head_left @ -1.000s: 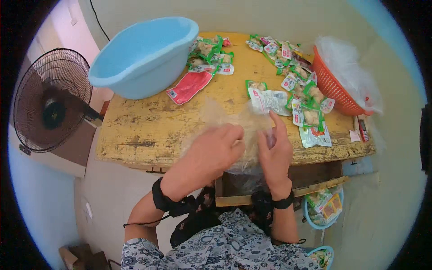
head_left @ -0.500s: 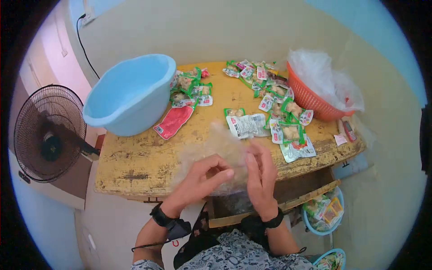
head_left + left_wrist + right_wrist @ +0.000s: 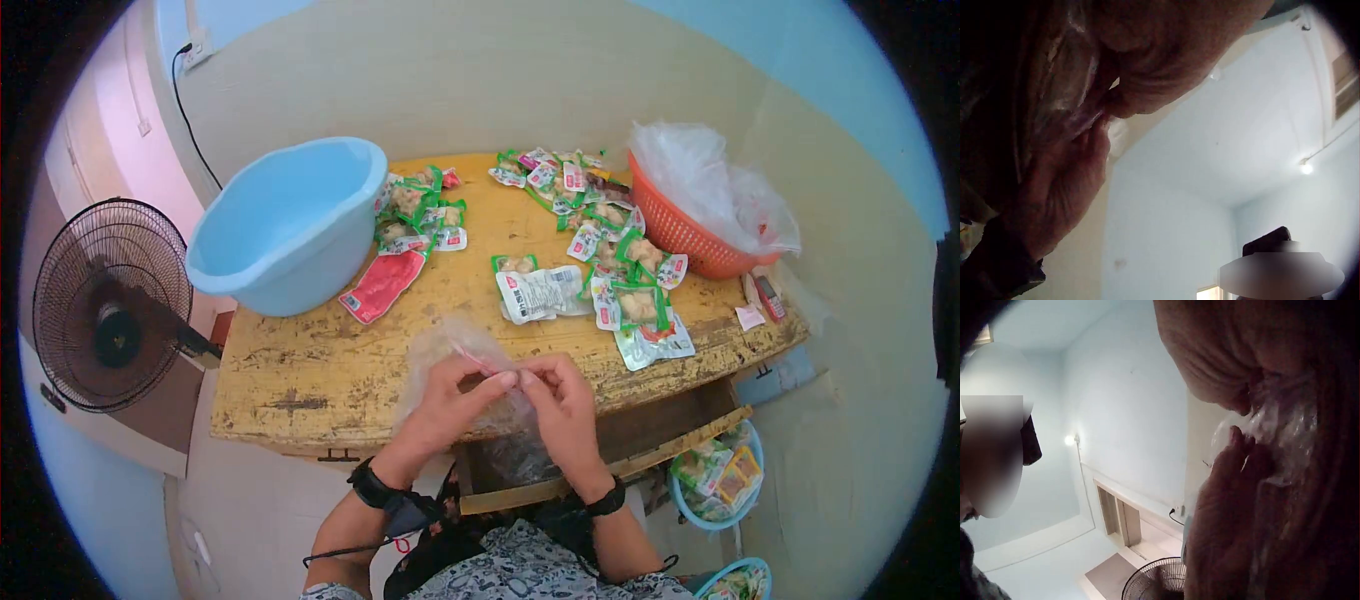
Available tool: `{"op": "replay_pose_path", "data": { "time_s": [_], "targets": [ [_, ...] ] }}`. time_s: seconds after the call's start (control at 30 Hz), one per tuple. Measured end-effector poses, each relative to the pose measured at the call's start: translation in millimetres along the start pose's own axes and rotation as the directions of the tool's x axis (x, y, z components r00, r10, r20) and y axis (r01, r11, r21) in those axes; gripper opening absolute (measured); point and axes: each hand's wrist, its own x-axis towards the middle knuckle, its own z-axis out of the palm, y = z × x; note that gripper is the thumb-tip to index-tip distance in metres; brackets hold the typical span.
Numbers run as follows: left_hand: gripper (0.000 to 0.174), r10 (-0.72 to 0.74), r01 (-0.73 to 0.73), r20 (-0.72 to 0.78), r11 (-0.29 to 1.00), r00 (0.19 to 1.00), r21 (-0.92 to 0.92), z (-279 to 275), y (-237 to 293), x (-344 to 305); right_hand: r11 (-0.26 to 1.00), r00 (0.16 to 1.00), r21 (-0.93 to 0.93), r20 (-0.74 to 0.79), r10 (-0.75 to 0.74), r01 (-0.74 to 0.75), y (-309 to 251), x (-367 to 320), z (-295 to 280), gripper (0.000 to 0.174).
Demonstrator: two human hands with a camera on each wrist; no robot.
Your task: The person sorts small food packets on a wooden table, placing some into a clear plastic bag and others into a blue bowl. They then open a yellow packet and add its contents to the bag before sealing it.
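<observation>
A clear plastic bag (image 3: 428,362) is pinched at its edge between the thumbs and fingers of my left hand (image 3: 452,402) and my right hand (image 3: 566,415). Both thumb tips meet close together over the front edge of the table. The crinkled film (image 3: 1288,431) hangs below the fingers in the right wrist view. On the yellow table (image 3: 300,375), just beyond the hands, lies a white printed food packet (image 3: 543,294). To its right several green-edged food packets (image 3: 638,305) are piled up.
A light-blue basin (image 3: 285,235) stands at the table's left, with a red packet (image 3: 384,285) beside it. An orange basket (image 3: 680,235) holds plastic bags at the right, near a phone (image 3: 768,297). Below is an open drawer (image 3: 630,445); a fan (image 3: 112,305) stands left.
The hands have come together, thumbs meeting on the bag's edge, where they were apart before. The head view has tilted up, so the table sits lower in it.
</observation>
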Motion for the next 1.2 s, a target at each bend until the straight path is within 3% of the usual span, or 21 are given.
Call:
{"op": "replay_pose_path", "data": {
  "time_s": [0.13, 0.27, 0.37, 0.47, 0.53, 0.63, 0.7, 0.83, 0.93, 1.03, 1.13, 1.2],
  "targets": [
    [0.019, -0.056, 0.058, 0.024, 0.994, 0.998, -0.095, -16.3, 6.0, -7.1, 0.990, 0.996, 0.111, 0.007, 0.087, -0.087, -11.2, 4.3, -5.1, 0.008],
    [0.016, -0.227, 0.224, -0.008, 0.963, 0.974, -0.148, -51.1, 11.5, -13.3, 0.998, 0.995, 0.054, 0.097, 0.019, -0.024, -2.3, 6.8, -9.9, 0.011],
    [0.018, -0.138, 0.127, -0.039, 0.971, 0.990, -0.203, -53.8, -1.6, -16.7, 0.989, 0.970, -0.132, 0.242, -0.037, 0.070, -4.5, 8.8, -9.9, 0.014],
    [0.016, 0.142, -0.127, -0.064, 0.972, 0.988, 0.198, -43.2, -8.9, -18.6, 0.954, 0.946, -0.272, 0.322, -0.035, 0.128, -13.3, 17.9, -19.1, 0.016],
    [0.016, 0.231, -0.209, -0.058, 0.943, 0.971, 0.259, -39.1, -12.5, -18.6, 0.945, 0.957, -0.294, 0.287, -0.052, 0.140, -18.3, 26.7, -30.0, 0.016],
    [0.016, 0.259, -0.237, -0.065, 0.942, 0.964, 0.238, -36.6, -19.7, -18.0, 0.847, 0.975, -0.485, 0.149, -0.167, 0.219, -24.8, 51.5, -63.5, 0.016],
    [0.018, 0.235, -0.214, -0.080, 0.954, 0.969, 0.210, -35.8, -19.8, -18.7, 0.759, 0.958, -0.620, -0.035, -0.284, 0.202, -18.8, 75.3, -96.8, 0.017],
    [0.018, 0.221, -0.198, -0.113, 0.963, 0.969, 0.185, -34.7, -17.6, -21.1, 0.361, 0.871, -0.926, -0.084, -0.484, 0.111, -11.5, 124.0, -180.3, 0.025],
    [0.017, 0.257, -0.233, -0.130, 0.957, 0.958, 0.173, -33.3, -21.6, -20.0, 0.244, 0.929, -0.960, -0.211, -0.305, -0.138, -17.3, 141.5, -205.1, 0.033],
    [0.018, 0.265, -0.243, -0.130, 0.956, 0.955, 0.166, -33.0, -18.1, -20.7, 0.434, 0.969, -0.894, -0.194, -0.153, -0.110, 10.2, 167.3, -235.2, 0.042],
    [0.019, 0.245, -0.223, -0.133, 0.961, 0.960, 0.163, -31.8, -14.2, -23.1, 0.590, 0.981, -0.804, -0.163, -0.102, -0.072, 31.8, 184.0, -243.4, 0.048],
    [0.020, 0.229, -0.207, -0.122, 0.964, 0.966, 0.167, -31.6, -10.7, -24.2, 0.693, 0.969, -0.720, -0.160, -0.188, 0.015, 43.6, 185.8, -240.5, 0.051]
  ]
}}
